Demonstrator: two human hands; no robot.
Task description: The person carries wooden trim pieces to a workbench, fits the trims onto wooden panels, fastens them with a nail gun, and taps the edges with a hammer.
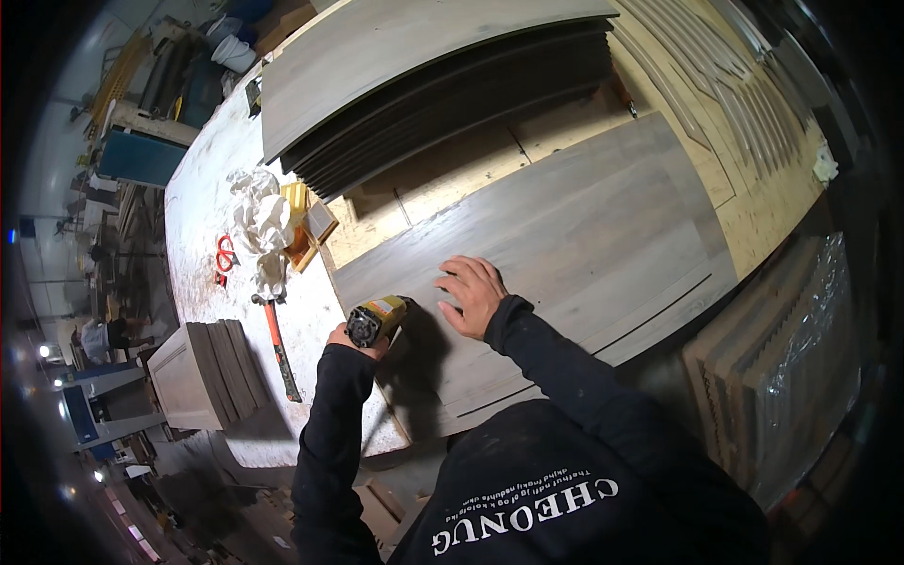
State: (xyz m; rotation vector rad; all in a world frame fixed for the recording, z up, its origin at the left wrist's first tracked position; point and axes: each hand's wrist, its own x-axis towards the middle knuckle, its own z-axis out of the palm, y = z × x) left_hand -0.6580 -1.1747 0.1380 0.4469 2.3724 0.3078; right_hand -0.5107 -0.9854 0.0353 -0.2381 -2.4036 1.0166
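My left hand (375, 347) is closed around a yellow-and-black power tool (375, 320), whose black end faces up; its exact kind I cannot make out. It is over the left end of a flat grey wood panel (584, 226). Whether the tool touches the panel is hidden. With fingers spread, my right hand (473, 297) rests on the panel's near part, to the right of the tool, and holds nothing. Two dark slots run along the panel's near edge.
Beyond the panel rises a stack of dark-edged boards (443, 104). On the white tabletop at left lie a hammer (278, 348), red-handled scissors (224, 259), crumpled paper (259, 217) and wooden blocks (306, 231). Panels stand stacked at lower left (217, 377); wrapped ones (782, 348) are at right.
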